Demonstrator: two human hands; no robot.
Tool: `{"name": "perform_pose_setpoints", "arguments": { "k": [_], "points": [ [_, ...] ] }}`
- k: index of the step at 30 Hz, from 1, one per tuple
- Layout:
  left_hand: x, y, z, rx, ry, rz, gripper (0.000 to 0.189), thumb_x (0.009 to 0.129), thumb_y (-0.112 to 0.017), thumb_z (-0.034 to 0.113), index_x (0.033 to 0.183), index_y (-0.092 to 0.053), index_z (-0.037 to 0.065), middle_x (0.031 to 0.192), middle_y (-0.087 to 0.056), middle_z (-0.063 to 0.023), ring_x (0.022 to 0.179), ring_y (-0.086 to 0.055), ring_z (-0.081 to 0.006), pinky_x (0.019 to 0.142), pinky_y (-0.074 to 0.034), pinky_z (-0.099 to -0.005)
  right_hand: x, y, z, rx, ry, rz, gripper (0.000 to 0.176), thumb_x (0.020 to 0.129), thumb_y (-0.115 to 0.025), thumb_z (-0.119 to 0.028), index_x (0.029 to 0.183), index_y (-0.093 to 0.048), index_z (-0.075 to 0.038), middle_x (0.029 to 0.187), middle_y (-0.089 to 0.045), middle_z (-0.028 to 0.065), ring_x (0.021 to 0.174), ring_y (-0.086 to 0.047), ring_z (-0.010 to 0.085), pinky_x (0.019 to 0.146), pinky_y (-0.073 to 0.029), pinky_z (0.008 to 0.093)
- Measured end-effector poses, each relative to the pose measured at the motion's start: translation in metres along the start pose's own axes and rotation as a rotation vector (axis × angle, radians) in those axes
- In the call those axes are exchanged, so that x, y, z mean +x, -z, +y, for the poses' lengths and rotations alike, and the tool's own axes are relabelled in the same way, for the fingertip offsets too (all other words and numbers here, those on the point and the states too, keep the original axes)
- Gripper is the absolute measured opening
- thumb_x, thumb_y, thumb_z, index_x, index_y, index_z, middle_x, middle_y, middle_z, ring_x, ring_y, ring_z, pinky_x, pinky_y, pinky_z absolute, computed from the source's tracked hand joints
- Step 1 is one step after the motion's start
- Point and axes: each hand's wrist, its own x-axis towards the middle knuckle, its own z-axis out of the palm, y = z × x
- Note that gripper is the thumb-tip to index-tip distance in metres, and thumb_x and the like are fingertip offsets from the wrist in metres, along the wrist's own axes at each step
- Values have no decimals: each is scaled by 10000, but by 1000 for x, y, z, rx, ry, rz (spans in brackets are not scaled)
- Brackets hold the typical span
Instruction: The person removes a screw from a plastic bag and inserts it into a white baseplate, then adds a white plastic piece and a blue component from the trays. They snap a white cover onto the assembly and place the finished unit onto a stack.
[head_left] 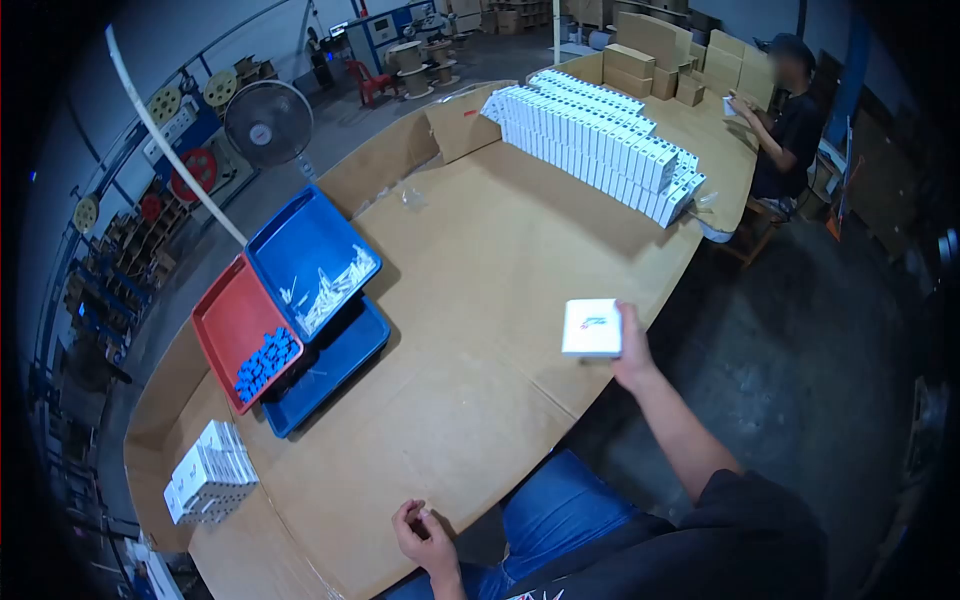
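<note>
A small white box (590, 335) with a printed mark on its face is gripped by my right hand (630, 350) at its right side. The box is held over the right edge of the cardboard-covered table (460, 400). My left hand (425, 540) rests at the near table edge, fingers loosely curled with a gap to the thumb and nothing visible in them. Far to its left stands a small stack of white boxes (210, 475). Long rows of similar white boxes (590, 140) stand beyond my right hand.
At the left are a red tray (225, 300) with blue pieces, a blue tray (300, 225) with white slender pieces, and a lower blue tray (345, 365). Cardboard walls (390, 155) edge the table. A fan (268, 125) stands behind. Another person (790, 120) sits at the far right.
</note>
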Motion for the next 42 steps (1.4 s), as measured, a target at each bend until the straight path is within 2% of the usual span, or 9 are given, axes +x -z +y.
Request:
{"name": "perform_pose_setpoints", "arguments": {
  "k": [7,9,13,19,25,33,37,38,42],
  "points": [
    [0,-5,8,163,-64,-22,215,984,-583,9,1195,-599,-29,1057,-669,-124,946,-657,-201,862,-533,-326,90,59,-167,19,544,177,346,1071,-551,-265,1269,-589,17,1193,-695,117,1088,-698,230,953,-560,383],
    [4,-12,18,221,-90,-3,180,978,-628,79,1126,-643,-21,1004,-664,-131,892,-639,-225,797,-526,-341,139,95,-219,-95,655,93,315,1020,-620,-206,1210,-589,43,1097,-691,103,1024,-714,216,881,-588,359],
    [9,-13,45,367,-113,-27,213,996,-675,172,1109,-689,-8,1012,-677,-152,887,-637,-273,796,-531,-369,240,104,-294,-112,830,379,453,929,-675,-80,1308,-484,78,1212,-635,179,1005,-720,291,941,-616,435],
    [10,-20,41,436,-117,-2,194,998,-662,155,1098,-685,-10,1001,-673,-152,877,-631,-271,784,-528,-368,367,143,-331,-181,375,420,417,932,-631,-127,1306,-544,35,1160,-678,178,991,-727,291,866,-618,376],
    [10,-23,35,476,-128,-9,166,995,-648,125,1081,-681,-13,988,-663,-154,858,-622,-269,773,-525,-366,437,150,-333,-450,392,533,429,959,-628,-290,1249,-617,25,1128,-721,194,901,-764,279,731,-628,356],
    [11,-25,21,510,-153,10,161,989,-648,116,1076,-683,-15,976,-659,-153,814,-621,-272,740,-529,-365,480,135,-351,-799,241,557,312,924,-646,-252,1073,-699,18,921,-764,151,673,-751,218,522,-583,308],
    [13,-28,26,523,-190,16,154,988,-641,105,1076,-682,-15,971,-655,-157,824,-622,-276,742,-528,-367,496,124,-347,-828,168,254,273,948,-654,-263,1015,-685,0,738,-693,64,522,-658,161,418,-494,285],
    [14,-29,28,528,-201,17,152,988,-638,102,1075,-682,-15,969,-654,-158,826,-621,-277,742,-527,-366,498,118,-338,-848,140,271,356,993,-603,-413,1075,-681,-76,810,-652,17,642,-606,130,597,-527,340],
    [14,-29,29,510,-173,17,146,984,-635,92,1069,-679,-18,965,-649,-163,830,-617,-286,743,-524,-372,480,97,-335,-1028,99,297,515,1040,-432,-610,1164,-676,-173,1084,-605,23,955,-553,181,899,-438,488]
  ]
}}
